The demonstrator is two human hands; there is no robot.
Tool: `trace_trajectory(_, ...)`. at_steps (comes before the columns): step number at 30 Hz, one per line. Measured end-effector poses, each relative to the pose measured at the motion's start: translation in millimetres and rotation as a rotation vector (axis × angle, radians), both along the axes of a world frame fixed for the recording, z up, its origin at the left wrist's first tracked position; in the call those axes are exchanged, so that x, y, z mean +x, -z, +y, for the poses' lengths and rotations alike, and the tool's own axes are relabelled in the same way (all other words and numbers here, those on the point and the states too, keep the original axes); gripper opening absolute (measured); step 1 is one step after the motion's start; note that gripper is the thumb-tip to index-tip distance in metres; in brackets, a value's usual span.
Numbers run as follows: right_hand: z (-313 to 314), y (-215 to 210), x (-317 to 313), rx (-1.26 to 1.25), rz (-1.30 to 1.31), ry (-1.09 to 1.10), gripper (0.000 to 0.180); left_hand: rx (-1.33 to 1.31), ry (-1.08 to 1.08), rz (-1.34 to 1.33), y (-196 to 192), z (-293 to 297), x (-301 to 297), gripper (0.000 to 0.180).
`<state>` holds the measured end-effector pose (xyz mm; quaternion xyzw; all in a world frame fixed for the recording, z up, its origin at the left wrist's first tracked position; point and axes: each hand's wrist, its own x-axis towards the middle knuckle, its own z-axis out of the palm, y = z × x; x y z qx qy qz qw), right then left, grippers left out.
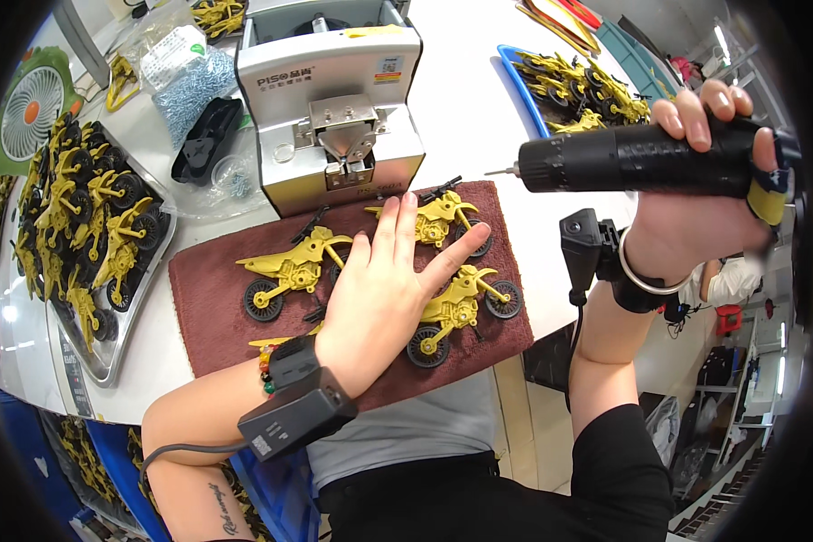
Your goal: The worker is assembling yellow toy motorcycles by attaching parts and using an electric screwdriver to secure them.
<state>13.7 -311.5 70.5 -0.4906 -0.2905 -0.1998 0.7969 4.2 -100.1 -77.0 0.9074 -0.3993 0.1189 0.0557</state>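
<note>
A person sits at a white desk [465,95], both forearms reaching over it. The left hand [375,294] lies palm down among yellow toy motorcycles [456,307] on a maroon cloth [210,312], its fingers extended and thumb spread wide; this seems meant to steady them, though I cannot tell how firmly it presses. The right hand [696,221] is raised, fingers curled around a black power screwdriver [596,163], whose thin bit points left, clear of the toys. The cloth probably stops the toys sliding or scratching.

Just behind stands a silver machine [339,86], its front facing the worker, likely so its small parts come within easy reach. More motorcycles are heaped in a clear tray [163,221] at left and a blue tray [518,86] at right, perhaps to keep batches apart.

As for writing, the machine bears dark printed lettering and a sticker with a square code. Beside it, a clear bag [194,99] of small bluish metal pieces carries a white printed label.
</note>
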Motion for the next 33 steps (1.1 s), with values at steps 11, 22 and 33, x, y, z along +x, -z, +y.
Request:
trace_trajectory(11,-71.7,86.7,21.6,0.621,0.448,-0.124,0.019,0.056,0.03,0.028,-6.4,-1.1,-1.0,0.075)
trace_trajectory(22,-73.6,96.0,25.2,0.741,0.547,-0.258,0.022,0.069,0.043,0.098,-14.4,-3.3,2.2,0.066)
trace_trajectory(33,-71.1,99.1,25.8,0.779,0.583,-0.239,0.021,0.058,0.039,0.124,-15.0,-3.4,0.5,0.053)
